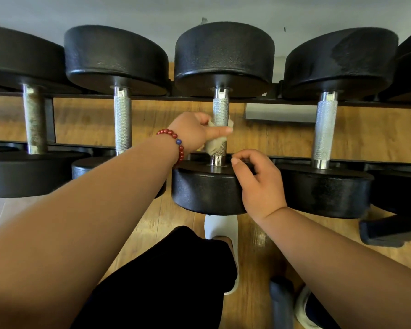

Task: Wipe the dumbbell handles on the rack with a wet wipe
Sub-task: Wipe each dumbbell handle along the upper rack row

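Head view: left hand [190, 130] pinches the wet wipe [215, 145] around the knurled handle [220, 110] of the middle dumbbell [223, 55], which lies across the rack [152, 97]; right hand [259, 184], fingers loosely curled and holding nothing, rests on that dumbbell's near head [199, 188]
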